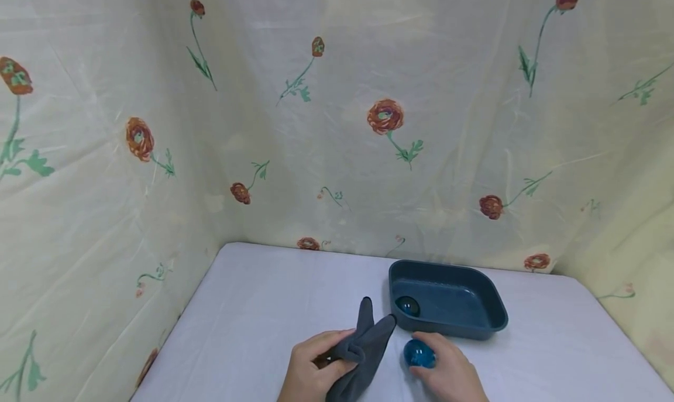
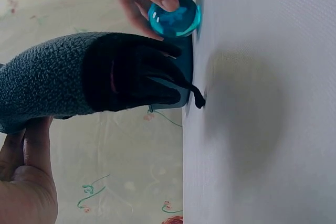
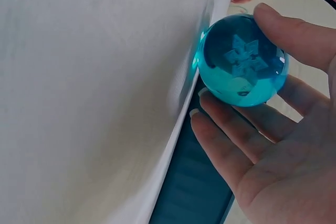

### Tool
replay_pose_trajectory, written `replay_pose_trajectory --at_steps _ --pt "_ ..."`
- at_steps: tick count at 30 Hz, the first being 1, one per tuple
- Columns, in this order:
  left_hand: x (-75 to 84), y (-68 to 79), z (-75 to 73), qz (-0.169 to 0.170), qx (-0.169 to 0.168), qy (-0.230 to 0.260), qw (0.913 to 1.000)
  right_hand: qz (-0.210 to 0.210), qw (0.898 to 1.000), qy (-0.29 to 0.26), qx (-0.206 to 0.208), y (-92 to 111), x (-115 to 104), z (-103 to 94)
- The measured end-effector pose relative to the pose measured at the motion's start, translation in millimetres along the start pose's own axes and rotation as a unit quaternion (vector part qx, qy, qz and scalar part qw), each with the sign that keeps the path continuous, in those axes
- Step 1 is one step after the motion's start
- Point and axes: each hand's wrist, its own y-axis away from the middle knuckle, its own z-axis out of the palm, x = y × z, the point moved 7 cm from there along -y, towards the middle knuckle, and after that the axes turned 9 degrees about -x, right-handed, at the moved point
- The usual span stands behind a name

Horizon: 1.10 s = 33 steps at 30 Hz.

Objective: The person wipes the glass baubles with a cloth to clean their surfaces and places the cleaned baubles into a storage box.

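Blue and see-through, one ball (image 1: pixel 419 354) sits between the thumb and the fingers of the right hand (image 1: pixel 447 367), which pinches it just before the near wall of the tray. Inside this ball a pale shape like a snowflake is visible. Its lower side is very near the white table (image 1: pixel 274 314); whether it touches, I cannot tell.

Left of it, the left hand (image 1: pixel 316 367) grips a grey cloth (image 1: pixel 375 346) with thumb and fingers. The cloth is folded, with dark borders, and two of its corners point to the far side. One corner reaches the near left corner of the tray in the head view, but I cannot tell if they touch. Between cloth and ball there is a narrow gap.

Farther, the dark blue tray (image 1: pixel 453 302) has rounded corners, and its far rim is close to the table's far edge. A second ball (image 1: pixel 408 306) rests inside, at the near left corner; to its right, the tray floor gives room.

White surface extends widely from the cloth to the left table edge, and also right of the tray. Flowered curtain (image 1: pixel 337 138) stands behind and on both sides.
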Motion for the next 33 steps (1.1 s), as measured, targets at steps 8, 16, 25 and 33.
replay_pose_trajectory --at_steps 8,16,25,33 --pt "-0.2 0.8 1.3 0.003 -0.002 0.0 1.0 -0.003 1.0 0.007 -0.006 0.3 -1.6 2.5" --pt "-3.7 0.4 1.6 -0.006 -0.005 0.006 1.0 -0.006 1.0 -0.021 -0.004 0.8 -0.7 3.2" --pt "-4.3 0.0 1.5 0.002 -0.004 0.001 1.0 -0.019 0.998 -0.063 -0.007 0.2 0.4 3.0" --pt "-3.3 0.1 0.9 0.003 -0.001 0.004 1.0 -0.035 0.991 -0.125 0.013 9.0 -6.2 -1.4"
